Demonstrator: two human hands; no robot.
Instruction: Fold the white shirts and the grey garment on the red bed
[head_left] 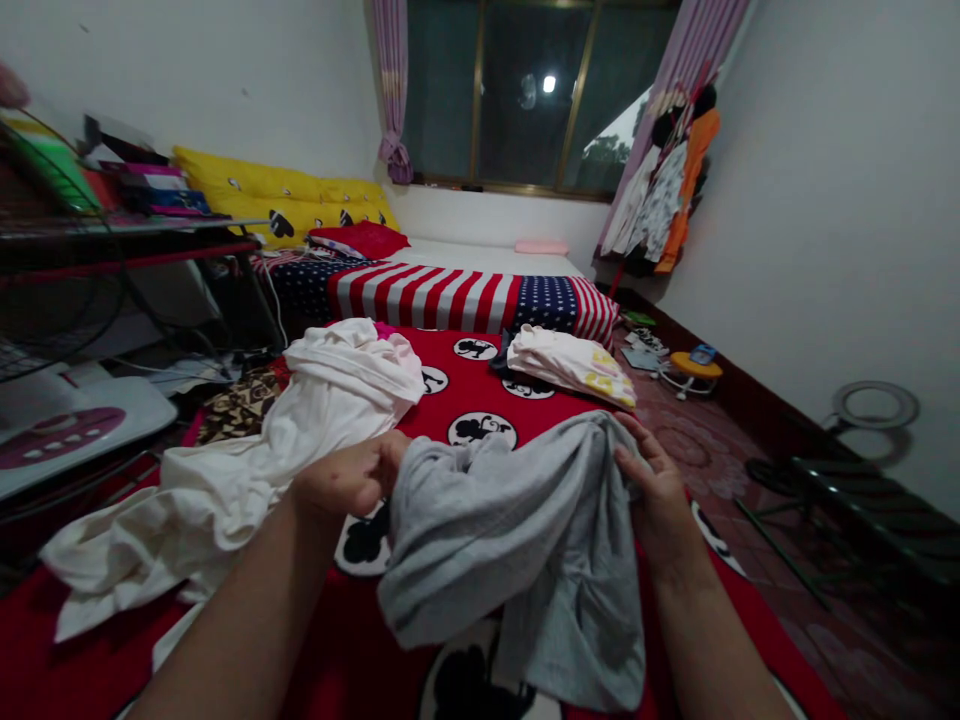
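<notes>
A light grey garment (517,520) hangs bunched between my two hands above the red patterned cover (322,650). My left hand (356,475) is closed on its left end, with the fingertips partly hidden by the fabric. At the upper right corner, my right hand (652,465) pinches the cloth between thumb and fingers. The garment's lower right part falls loosely towards me. To the left lies a rumpled heap of white cloth (300,420). Behind the garment, a folded white piece of clothing with yellow print (570,362) lies on a dark folded piece.
A bed with a striped and starred cover (450,300) stands beyond, below the window. On the left are a cluttered desk (135,225) and a white and purple appliance (75,430). A dark slatted stool (877,510) and a small orange stool (694,367) stand at right.
</notes>
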